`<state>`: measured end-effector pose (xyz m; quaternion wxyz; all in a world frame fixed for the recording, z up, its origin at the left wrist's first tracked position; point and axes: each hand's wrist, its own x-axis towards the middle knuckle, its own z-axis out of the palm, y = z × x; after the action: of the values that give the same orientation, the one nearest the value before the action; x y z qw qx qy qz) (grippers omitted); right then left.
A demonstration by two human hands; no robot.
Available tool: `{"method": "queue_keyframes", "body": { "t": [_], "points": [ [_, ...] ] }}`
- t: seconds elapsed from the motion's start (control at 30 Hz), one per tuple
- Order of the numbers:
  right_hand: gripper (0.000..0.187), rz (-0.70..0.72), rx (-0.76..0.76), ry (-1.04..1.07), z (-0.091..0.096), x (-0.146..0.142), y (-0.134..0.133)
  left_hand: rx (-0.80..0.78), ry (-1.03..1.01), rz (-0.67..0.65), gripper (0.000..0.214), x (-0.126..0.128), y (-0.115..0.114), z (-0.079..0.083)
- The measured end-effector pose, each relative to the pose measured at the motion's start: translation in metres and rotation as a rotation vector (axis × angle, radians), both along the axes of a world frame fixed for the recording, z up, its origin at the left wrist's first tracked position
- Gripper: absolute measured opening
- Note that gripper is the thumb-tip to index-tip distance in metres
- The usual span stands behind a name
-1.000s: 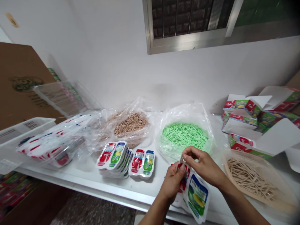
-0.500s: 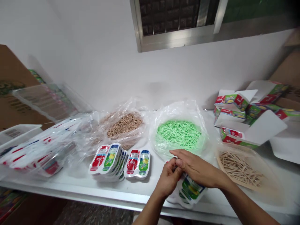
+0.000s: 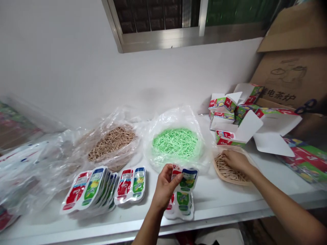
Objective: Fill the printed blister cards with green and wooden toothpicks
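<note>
My left hand (image 3: 166, 185) grips a two-bottle-shaped pack (image 3: 188, 178) with red and green-blue labels, thumb across its front. It is held up above another pack of the same kind (image 3: 183, 202) on the table. My right hand (image 3: 237, 160) reaches into a shallow beige basket (image 3: 246, 183) of thin brown sticks (image 3: 224, 166). Its fingers are bent down and together among the sticks; the fingertips are partly hidden. Left of my left hand lies a single pack (image 3: 130, 185), beside a leaning stack of packs (image 3: 88, 190).
Behind my hands lie open plastic bags of green sticks (image 3: 176, 143) and brown sticks (image 3: 112, 143). Open printed boxes (image 3: 230, 134) stand at the right, before a large cardboard carton (image 3: 293, 75) and blue-handled scissors (image 3: 306, 106). Clear plastic-wrapped packs (image 3: 22, 163) cover the left.
My hands were together over the pack; now they are apart. The right hand has moved right into the basket, while the left keeps the pack raised. The view has turned right.
</note>
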<state>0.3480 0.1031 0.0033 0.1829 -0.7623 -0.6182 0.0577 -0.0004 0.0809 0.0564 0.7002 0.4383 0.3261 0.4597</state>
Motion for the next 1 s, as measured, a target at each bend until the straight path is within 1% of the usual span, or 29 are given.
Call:
{"method": "queue_keyframes", "body": {
  "t": [0.07,0.13,0.2,0.23,0.3,0.33,0.4,0.43,0.47,0.5,0.57,0.63,0.7,0.77,0.8,0.87,0.9,0.93,0.97,1.0],
  "points": [
    [0.009,0.055,-0.012,0.019,-0.009,-0.004,0.003,-0.008,0.005,-0.01,0.031,0.003,-0.001,0.001],
    [0.012,0.081,0.013,0.05,-0.011,-0.005,0.005,-0.011,0.009,-0.006,0.031,0.003,-0.003,0.001],
    [0.014,0.074,0.066,0.087,-0.007,-0.003,0.006,-0.008,0.011,-0.001,0.031,0.001,-0.004,0.002],
    [0.015,0.059,0.105,0.112,-0.001,-0.003,0.005,-0.005,0.01,0.001,0.03,0.0,-0.004,0.003],
    [0.022,0.017,0.192,0.16,0.015,-0.012,0.001,0.01,0.012,-0.002,0.028,0.0,-0.005,0.003],
    [0.026,0.001,0.245,0.204,0.027,-0.023,-0.004,0.024,0.014,-0.007,0.027,0.001,-0.005,0.004],
    [0.03,0.012,0.349,0.318,0.055,-0.056,-0.017,0.057,0.018,-0.027,0.025,0.005,-0.007,0.004],
    [0.028,0.044,0.447,0.507,0.07,-0.076,-0.024,0.074,0.019,-0.042,0.025,0.007,-0.008,0.004],
    [0.025,0.093,0.505,0.656,0.085,-0.098,-0.033,0.088,0.019,-0.057,0.024,0.008,-0.009,0.004],
    [0.021,0.145,0.553,0.755,0.098,-0.118,-0.04,0.099,0.019,-0.07,0.024,0.009,-0.01,0.005],
    [0.015,0.239,0.592,0.873,0.118,-0.152,-0.052,0.113,0.026,-0.088,0.024,0.01,-0.014,0.005],
    [0.014,0.286,0.573,0.925,0.125,-0.174,-0.056,0.125,0.031,-0.09,0.024,0.009,-0.017,0.007],
    [0.013,0.32,0.51,0.934,0.122,-0.186,-0.056,0.138,0.032,-0.085,0.025,0.006,-0.019,0.008],
    [0.012,0.372,0.432,0.898,0.117,-0.192,-0.053,0.162,0.04,-0.076,0.026,0.002,-0.021,0.009],
    [0.012,0.428,0.391,0.852,0.114,-0.194,-0.051,0.18,0.053,-0.071,0.027,0.0,-0.021,0.01],
    [0.014,0.592,0.324,0.699,0.112,-0.195,-0.05,0.217,0.084,-0.048,0.026,-0.005,-0.022,0.011],
    [0.015,0.667,0.311,0.61,0.112,-0.194,-0.049,0.232,0.094,-0.032,0.026,-0.008,-0.022,0.011],
    [0.016,0.712,0.303,0.533,0.112,-0.192,-0.049,0.239,0.099,-0.016,0.026,-0.011,-0.023,0.012],
    [0.019,0.714,0.298,0.48,0.112,-0.19,-0.048,0.236,0.099,0.001,0.026,-0.015,-0.023,0.012],
    [0.028,0.677,0.289,0.46,0.111,-0.187,-0.047,0.223,0.095,0.013,0.025,-0.018,-0.023,0.013]
  ]
}}
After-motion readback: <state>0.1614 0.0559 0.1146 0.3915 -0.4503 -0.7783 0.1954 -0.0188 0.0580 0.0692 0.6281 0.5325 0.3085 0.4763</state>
